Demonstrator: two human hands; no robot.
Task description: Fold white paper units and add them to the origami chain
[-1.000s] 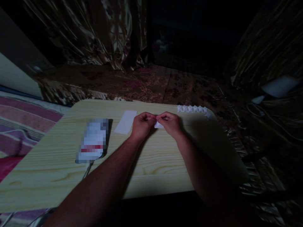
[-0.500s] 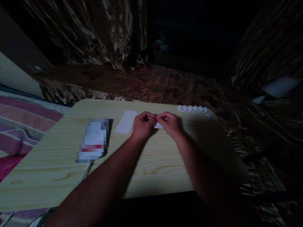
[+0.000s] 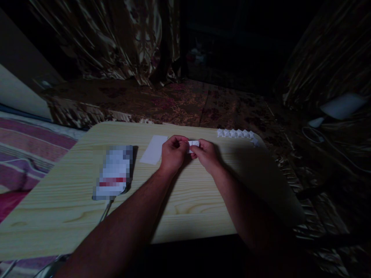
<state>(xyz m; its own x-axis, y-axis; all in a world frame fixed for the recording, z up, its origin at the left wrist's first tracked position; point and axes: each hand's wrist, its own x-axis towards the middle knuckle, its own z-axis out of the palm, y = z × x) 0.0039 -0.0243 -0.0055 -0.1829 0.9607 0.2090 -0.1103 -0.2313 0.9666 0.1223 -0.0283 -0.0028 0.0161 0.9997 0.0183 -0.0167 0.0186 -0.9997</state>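
One small folded white paper [image 3: 194,143] is held between the left hand [image 3: 174,154] and the right hand [image 3: 207,154], over the far middle part of the table [image 3: 191,200]. Both hands are closed to a narrow pinch, thumbs on the near face of the paper, which shows crease lines; whether it touches the tabletop I cannot tell. Just left of the left hand, flat white paper strips [image 3: 153,150] lie on the table. Farther left and nearer is a pixelated flat object [image 3: 114,172], with a pale cable [image 3: 106,210] running from its near end. At the far right corner, small folded white pieces [image 3: 233,133] sit in a row, one of them set nearer at the right end. Striped bedding [image 3: 23,141] lies beyond the table's left edge.
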